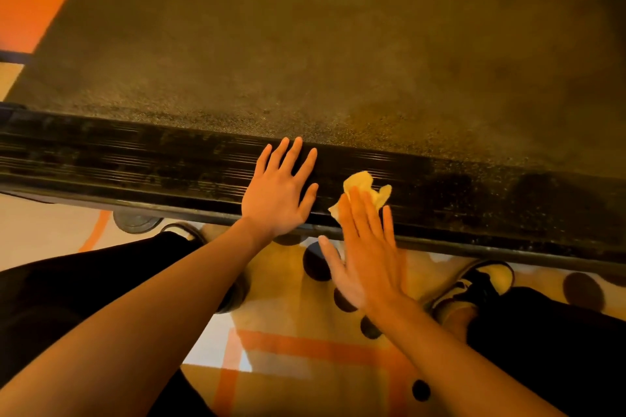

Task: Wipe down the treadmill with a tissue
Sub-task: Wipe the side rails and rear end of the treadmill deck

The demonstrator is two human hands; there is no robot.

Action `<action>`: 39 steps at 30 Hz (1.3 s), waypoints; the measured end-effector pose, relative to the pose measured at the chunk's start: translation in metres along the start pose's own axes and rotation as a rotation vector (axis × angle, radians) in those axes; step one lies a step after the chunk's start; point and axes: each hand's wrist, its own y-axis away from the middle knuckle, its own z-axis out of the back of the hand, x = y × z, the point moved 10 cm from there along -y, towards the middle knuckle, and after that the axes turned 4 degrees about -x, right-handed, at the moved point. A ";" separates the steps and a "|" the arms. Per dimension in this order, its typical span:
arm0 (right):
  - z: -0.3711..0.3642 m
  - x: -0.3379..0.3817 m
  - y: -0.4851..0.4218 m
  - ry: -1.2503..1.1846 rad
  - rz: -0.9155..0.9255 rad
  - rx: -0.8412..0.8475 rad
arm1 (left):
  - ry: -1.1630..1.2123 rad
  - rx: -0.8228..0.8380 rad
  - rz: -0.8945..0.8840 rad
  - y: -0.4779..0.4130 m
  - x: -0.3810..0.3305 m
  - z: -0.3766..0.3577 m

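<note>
Treadmill [305, 44] surface is seen from above, its broad, dark, grainy belt filling the upper part of the view. Along the belt's near edge a black ribbed side rail [135, 159] is laid across the picture from left to right, with pale speckling visible on its right stretch. A crumpled pale yellow tissue [364, 188] is found on this rail, right of centre, and is pressed against the ribbed surface by the fingertips of the right hand [366, 261]. That hand is held open, its fingers straight and close together and the thumb spread out to the left; the palm is seen over the rail's near edge and the floor. The left hand [277, 196] is laid flat on the rail just beside the tissue, to its left, with the fingers straight and fanned apart; it too is open and nothing is held by it. The two hands are separated by a narrow gap. Both forearms are bare. Below the rail a pale floor [305, 366] marked with orange lines and dark round spots [582, 291] is shown. Black trousers [67, 298] are seen at both lower corners, and a black-and-white shoe [474, 284] is planted on the floor near the rail at the right. A round dark foot [135, 220] is visible under the rail at the left.
</note>
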 end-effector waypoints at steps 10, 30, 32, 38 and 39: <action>0.009 -0.041 0.013 0.002 -0.204 -0.106 | -0.004 -0.007 0.009 0.000 0.000 0.000; -0.011 -0.049 0.023 0.374 0.395 0.001 | -0.001 -0.025 0.004 0.000 0.000 0.002; -0.006 -0.090 0.036 0.512 0.437 0.038 | 0.008 -0.033 -0.001 0.000 -0.002 0.003; -0.014 -0.022 0.013 0.335 0.436 -0.016 | -0.004 -0.041 -0.003 0.001 0.000 0.001; -0.019 -0.002 0.007 0.311 0.443 -0.028 | -0.010 -0.041 0.000 0.001 0.000 0.002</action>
